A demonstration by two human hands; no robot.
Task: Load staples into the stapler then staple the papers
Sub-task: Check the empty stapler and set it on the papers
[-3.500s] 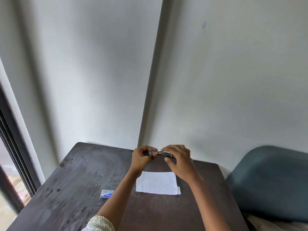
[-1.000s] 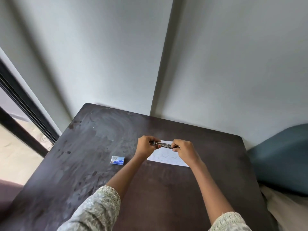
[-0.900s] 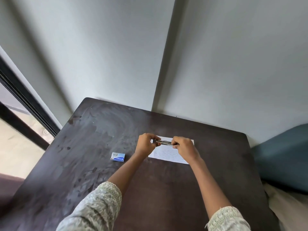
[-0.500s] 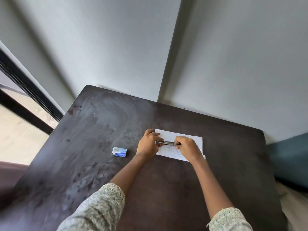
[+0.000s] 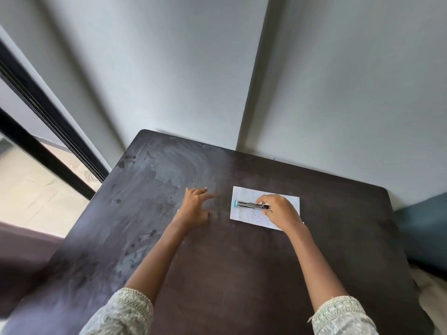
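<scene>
A small metal stapler (image 5: 248, 204) with a light blue end lies flat across the white papers (image 5: 246, 215) on the dark table (image 5: 229, 262). My right hand (image 5: 280, 211) grips the stapler's right end, resting on the papers. My left hand (image 5: 196, 209) hovers over the table to the left of the papers, fingers spread and blurred, holding nothing. The small blue staple box is hidden beneath my left hand; only a pale sliver shows at its left edge.
The table's far edge meets a grey wall (image 5: 314, 93). A dark window frame (image 5: 48, 122) runs along the left. A blue-grey cushion (image 5: 423, 233) sits beside the table's right edge.
My left hand has let go of the stapler and swung left over the spot where the staple box lay. The stapler now lies on the papers under my right hand.
</scene>
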